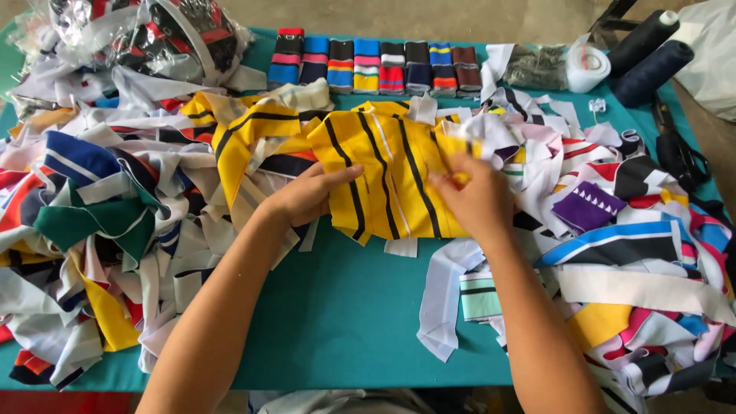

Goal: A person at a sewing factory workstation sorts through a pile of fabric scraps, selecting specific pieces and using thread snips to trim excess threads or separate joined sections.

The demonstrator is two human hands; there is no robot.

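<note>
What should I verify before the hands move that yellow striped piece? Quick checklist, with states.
1. Left hand flat on the yellow striped fabric: ok.
2. Right hand pinching the fabric's right edge: ok; grip firmness cannot tell.
3. Fabric lying flat: not ok, edges folded and wrinkled.
4. Fabric free of other scraps: not ok, white strips overlap it.
5. Bare teal table in front of the fabric: ok.
6. Scissors away from both hands: ok, at the right edge.
</note>
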